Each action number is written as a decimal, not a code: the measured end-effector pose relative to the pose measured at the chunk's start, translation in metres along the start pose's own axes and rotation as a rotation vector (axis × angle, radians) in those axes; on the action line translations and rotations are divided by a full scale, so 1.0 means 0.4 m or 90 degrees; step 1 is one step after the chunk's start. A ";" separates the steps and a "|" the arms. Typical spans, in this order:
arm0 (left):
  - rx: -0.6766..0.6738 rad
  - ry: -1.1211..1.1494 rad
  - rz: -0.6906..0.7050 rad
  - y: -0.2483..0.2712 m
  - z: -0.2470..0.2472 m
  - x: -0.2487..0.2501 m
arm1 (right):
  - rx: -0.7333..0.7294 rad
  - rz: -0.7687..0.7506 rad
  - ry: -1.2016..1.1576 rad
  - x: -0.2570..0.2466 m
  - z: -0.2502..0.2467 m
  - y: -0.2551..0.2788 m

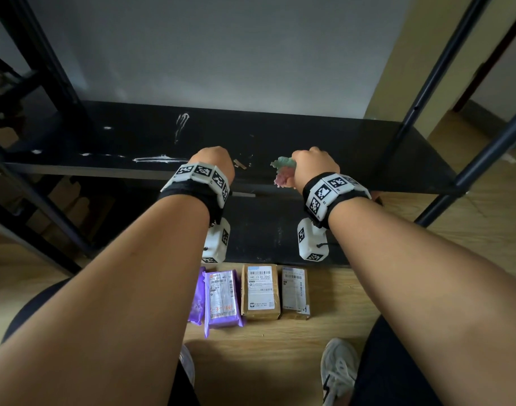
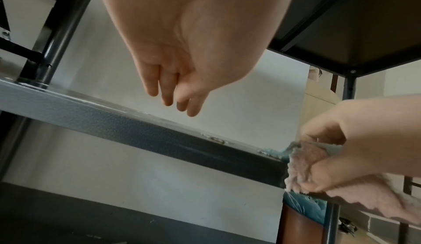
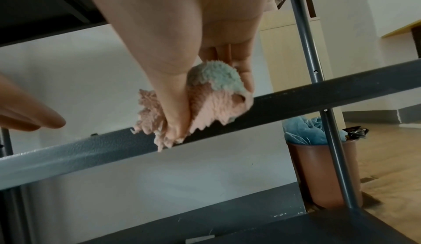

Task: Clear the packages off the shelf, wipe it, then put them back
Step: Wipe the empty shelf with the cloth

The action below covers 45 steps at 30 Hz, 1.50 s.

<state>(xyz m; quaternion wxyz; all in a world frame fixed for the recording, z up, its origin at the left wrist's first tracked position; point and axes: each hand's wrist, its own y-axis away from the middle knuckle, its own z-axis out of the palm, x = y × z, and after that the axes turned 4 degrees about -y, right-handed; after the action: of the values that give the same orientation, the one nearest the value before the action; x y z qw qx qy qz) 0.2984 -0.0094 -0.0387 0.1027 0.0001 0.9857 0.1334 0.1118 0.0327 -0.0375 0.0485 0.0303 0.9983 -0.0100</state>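
The right hand (image 1: 315,165) grips a bunched cloth (image 3: 214,93), pink with a pale green portion. In the right wrist view the thumb and fingers (image 3: 247,78) are curled round the cloth, and its frayed pink edge hangs down across the front edge of the shelf (image 1: 309,136). In the head view the cloth shows just left of the right hand, at the front of the black shelf board.

The left hand (image 1: 212,162) is held above the front part of the same shelf, to the left of the right hand and apart from it. In the left wrist view its fingers (image 2: 168,93) hang downward, loosely extended and close together, and hold nothing. Contact between the fingertips and the shelf board cannot be determined.

The shelf board carries white streaks and spots on its left and centre, and a small brownish mark between the two hands.

The packages lie on the wooden floor (image 1: 338,303) in front of the shelving unit, side by side in a row:
- two purple bags (image 1: 221,300), at the left, the leftmost partly hidden behind the left forearm;
- two brown boxes (image 1: 261,291), at the right, touching each other.
All visible top faces carry white shipping labels.

A brown bin (image 3: 318,172) with a blue liner stands on the floor behind the right rear post of the unit. White shoes (image 1: 338,373) are visible at the bottom of the head view.
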 end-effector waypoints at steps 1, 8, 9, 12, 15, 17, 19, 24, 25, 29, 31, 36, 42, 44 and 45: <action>0.004 0.002 -0.002 -0.002 -0.001 0.004 | -0.019 0.006 -0.009 0.003 -0.008 -0.006; 0.011 0.032 -0.008 0.008 -0.011 0.019 | -0.026 0.116 -0.224 0.001 -0.024 -0.053; 0.016 0.039 -0.011 0.010 -0.011 0.017 | -0.012 0.137 -0.245 0.003 -0.023 -0.060; 0.024 0.055 -0.023 0.007 -0.009 0.004 | -0.004 0.213 -0.200 -0.003 -0.030 -0.073; 0.017 0.046 -0.024 -0.003 -0.007 -0.014 | -0.036 0.250 -0.140 -0.027 -0.032 -0.094; 0.011 0.038 -0.023 -0.014 -0.006 -0.025 | -0.057 0.211 -0.116 -0.041 -0.029 -0.105; 0.007 0.033 -0.023 -0.023 -0.004 -0.032 | -0.057 0.157 -0.105 -0.051 -0.024 -0.118; 0.004 0.046 -0.027 -0.052 0.002 -0.049 | -0.108 0.082 -0.048 -0.137 -0.018 -0.149; 0.003 0.052 -0.028 -0.054 0.002 -0.052 | -0.123 0.067 -0.040 -0.160 -0.015 -0.156; -0.014 0.048 -0.021 -0.072 0.000 -0.062 | -0.142 -0.024 -0.085 -0.203 -0.025 -0.183; -0.013 0.052 -0.015 -0.082 -0.003 -0.063 | -0.115 -0.032 -0.144 -0.173 -0.036 -0.201; -0.026 0.051 0.002 -0.114 -0.015 -0.057 | -0.033 0.115 -0.079 -0.077 -0.034 -0.255; -0.062 0.044 0.002 -0.140 -0.010 -0.047 | -0.174 0.112 0.016 -0.114 -0.012 -0.313; -0.067 0.037 0.006 -0.142 -0.011 -0.045 | -0.189 0.104 0.029 -0.135 -0.015 -0.322; -0.069 0.036 0.006 -0.141 -0.018 -0.043 | -0.192 0.103 0.027 -0.143 -0.018 -0.329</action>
<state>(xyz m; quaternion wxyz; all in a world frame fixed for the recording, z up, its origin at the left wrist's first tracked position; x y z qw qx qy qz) 0.3155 -0.0660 -0.0434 0.0740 -0.0048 0.9796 0.1868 0.1599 -0.1017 -0.0224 0.0318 0.1028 0.9837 0.1442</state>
